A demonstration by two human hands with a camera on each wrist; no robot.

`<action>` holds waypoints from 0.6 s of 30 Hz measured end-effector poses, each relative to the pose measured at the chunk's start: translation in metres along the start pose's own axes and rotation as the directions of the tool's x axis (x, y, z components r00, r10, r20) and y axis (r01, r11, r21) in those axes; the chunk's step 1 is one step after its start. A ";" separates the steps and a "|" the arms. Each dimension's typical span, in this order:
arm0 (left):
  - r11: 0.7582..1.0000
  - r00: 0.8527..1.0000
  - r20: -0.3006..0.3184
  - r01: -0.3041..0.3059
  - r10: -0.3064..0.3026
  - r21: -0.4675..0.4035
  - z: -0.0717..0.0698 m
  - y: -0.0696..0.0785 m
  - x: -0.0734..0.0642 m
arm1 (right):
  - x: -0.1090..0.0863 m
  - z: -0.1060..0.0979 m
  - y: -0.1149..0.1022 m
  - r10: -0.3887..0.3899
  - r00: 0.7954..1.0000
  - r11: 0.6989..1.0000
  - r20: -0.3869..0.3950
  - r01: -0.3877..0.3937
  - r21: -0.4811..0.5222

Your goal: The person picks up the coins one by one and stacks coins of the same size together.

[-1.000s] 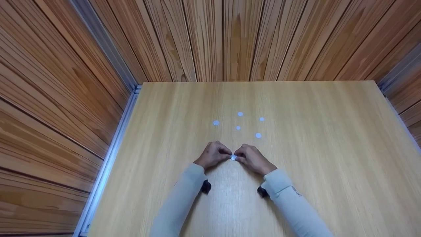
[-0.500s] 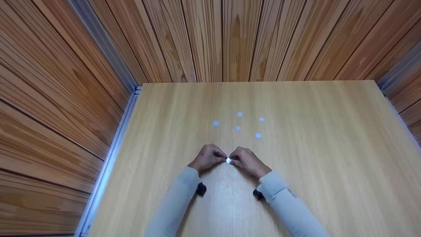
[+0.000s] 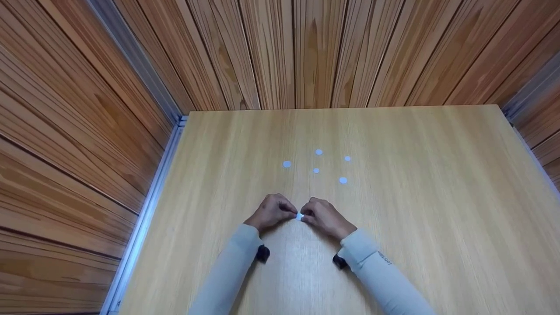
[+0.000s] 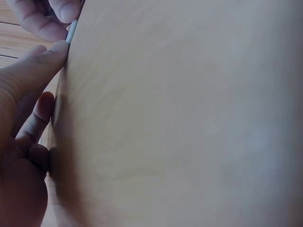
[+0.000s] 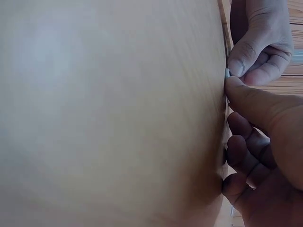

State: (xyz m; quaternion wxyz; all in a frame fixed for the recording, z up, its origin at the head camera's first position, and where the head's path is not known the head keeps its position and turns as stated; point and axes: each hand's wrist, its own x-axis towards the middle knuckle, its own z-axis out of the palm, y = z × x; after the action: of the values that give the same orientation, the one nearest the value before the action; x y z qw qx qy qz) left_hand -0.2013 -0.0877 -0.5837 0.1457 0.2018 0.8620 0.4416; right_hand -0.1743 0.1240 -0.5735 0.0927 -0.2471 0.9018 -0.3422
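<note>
Between my two hands is a small white round disc, low over the wooden table. My left hand pinches its left edge with thumb and fingertips. On the opposite edge, my right hand pinches the same disc. In the left wrist view the disc appears edge-on as a thin pale strip between the thumbs. Only a short end of the disc shows in the right wrist view, the rest being covered by fingers. The remaining fingers of both hands are curled close to the tabletop.
Beyond the hands, several white discs lie apart on the table, among them a left one, a back one and a near right one. Wooden plank walls and a metal rail border the table.
Both hands have shifted together a little to the left and toward the person, carrying the pinched disc with them. The other discs lie as before.
</note>
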 end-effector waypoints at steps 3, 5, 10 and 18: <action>1.000 1.000 0.003 -0.001 0.001 -0.012 -0.001 -0.002 -0.001 | 0.001 0.000 -0.001 -0.010 1.000 1.000 0.000 0.010 0.001; 1.000 1.000 0.006 -0.010 0.010 -0.018 -0.002 -0.003 -0.001 | 0.001 0.000 -0.002 -0.014 1.000 1.000 0.001 0.014 -0.001; 1.000 1.000 0.016 -0.010 0.011 -0.011 -0.004 -0.003 -0.001 | 0.002 0.001 -0.004 0.004 1.000 1.000 0.011 -0.004 0.006; 0.998 0.998 0.036 0.057 -0.057 -0.011 -0.006 0.000 0.001 | 0.003 0.001 -0.004 0.031 0.999 0.999 0.018 -0.031 0.017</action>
State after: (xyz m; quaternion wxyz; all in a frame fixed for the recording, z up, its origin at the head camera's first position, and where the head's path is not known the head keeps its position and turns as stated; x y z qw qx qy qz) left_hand -0.2044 -0.0914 -0.5800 0.1749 0.1842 0.8619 0.4389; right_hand -0.1752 0.1191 -0.5711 0.1082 -0.2354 0.9017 -0.3461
